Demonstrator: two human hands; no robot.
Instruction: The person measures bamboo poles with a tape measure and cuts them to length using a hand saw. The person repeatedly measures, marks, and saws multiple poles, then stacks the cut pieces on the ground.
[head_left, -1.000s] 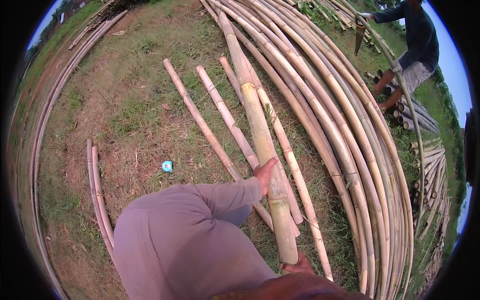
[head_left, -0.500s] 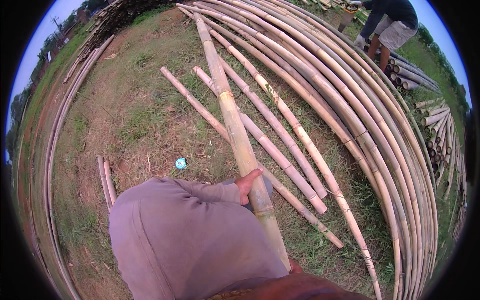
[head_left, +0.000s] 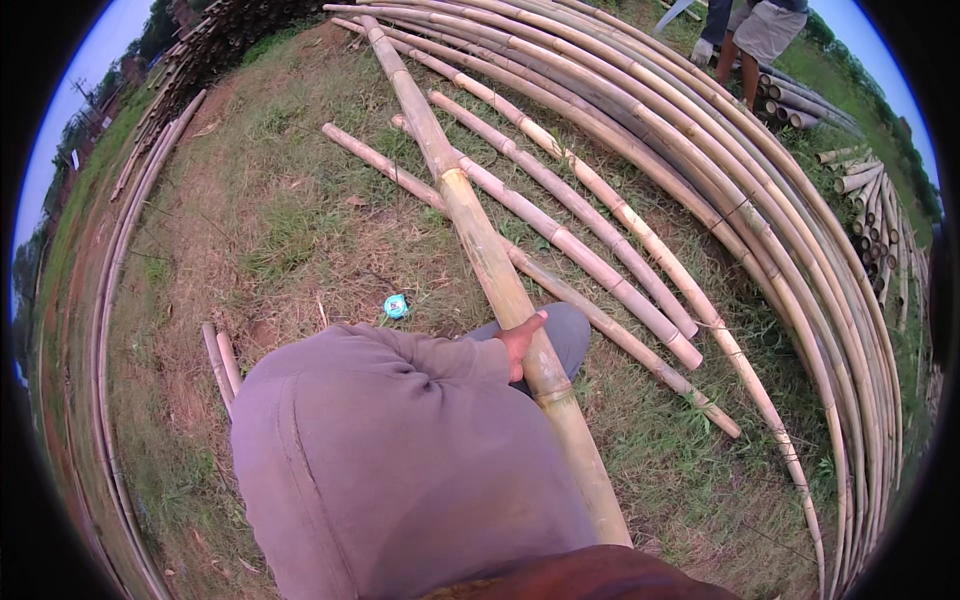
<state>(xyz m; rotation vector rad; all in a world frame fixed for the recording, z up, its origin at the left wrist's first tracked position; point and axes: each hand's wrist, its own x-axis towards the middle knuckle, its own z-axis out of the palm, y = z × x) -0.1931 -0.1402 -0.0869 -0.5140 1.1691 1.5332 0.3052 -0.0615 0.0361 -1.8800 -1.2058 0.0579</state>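
Observation:
A thick, pale bamboo pole [head_left: 487, 258] slants from the far stack down toward my lower right, its nearest end hidden at the lower edge. My left hand [head_left: 519, 346] is closed around it just above a node, thumb over the top and fingers out of sight beneath. The long grey-mauve sleeve [head_left: 400, 450] of my left arm covers much of the lower middle. My right hand does not show. Under and beside the held pole lie thinner cut bamboo pieces [head_left: 590, 262] on the grass.
A large stack of long bamboo poles [head_left: 700, 180] curves along the right. A teal tape measure [head_left: 396, 306] lies on the grass left of my hand. Two short bamboo pieces [head_left: 222, 365] and long poles [head_left: 120, 260] are at left. Another person [head_left: 755, 40] stands far right near bundled poles [head_left: 800, 103].
The view has shifted, so the ground, poles and tape measure sit differently. My left hand keeps its grip on the pole. Part of my right hand, visible before at the lower edge, is gone from view.

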